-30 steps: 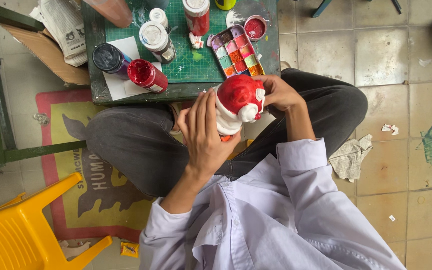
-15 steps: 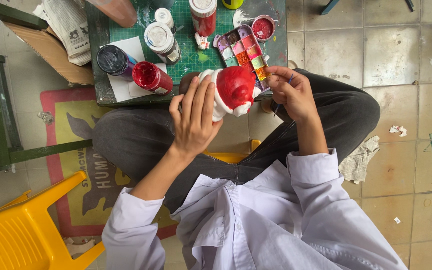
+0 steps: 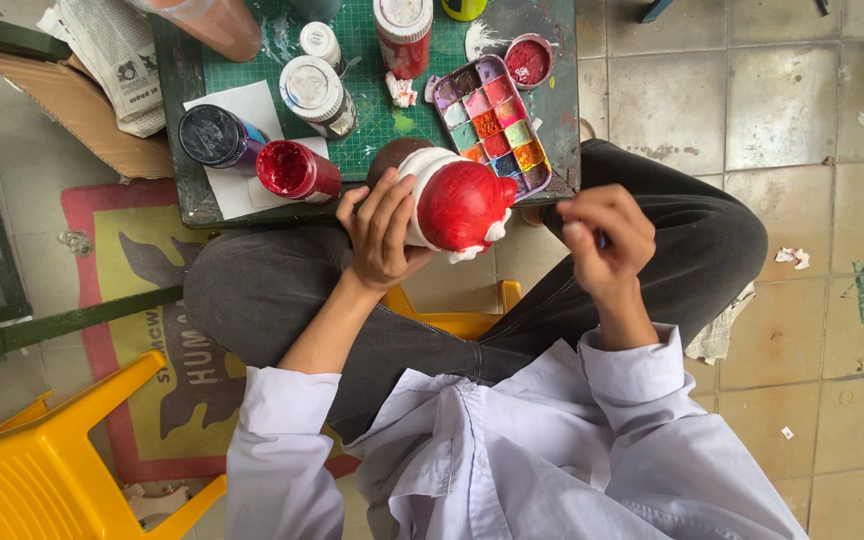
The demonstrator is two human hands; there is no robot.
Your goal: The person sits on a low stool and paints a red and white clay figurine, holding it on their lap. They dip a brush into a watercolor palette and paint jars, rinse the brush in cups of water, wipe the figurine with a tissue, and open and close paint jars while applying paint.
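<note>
My left hand [image 3: 384, 232] grips a white figurine with a red-painted cap [image 3: 457, 203], held tilted just in front of the low table's near edge. My right hand [image 3: 604, 238] is to the right of the figurine, apart from it, fingers pinched around a thin brush handle that is mostly hidden. A paint palette with several coloured wells [image 3: 490, 125] lies on the green cutting mat [image 3: 372, 110] right behind the figurine. An open red paint jar [image 3: 292, 170] sits to the left of my left hand.
Several paint bottles and jars stand on the small table [image 3: 190, 190], including a dark-lidded jar [image 3: 214, 135] and a small red dish [image 3: 529, 60]. Newspaper and cardboard [image 3: 102, 60] lie at left. A yellow plastic chair [image 3: 47, 460] stands at lower left on a rug; tiled floor at right.
My right hand has pulled away from the figurine to the right. The figurine has stayed in my left hand, turned slightly, and the view has shifted a little.
</note>
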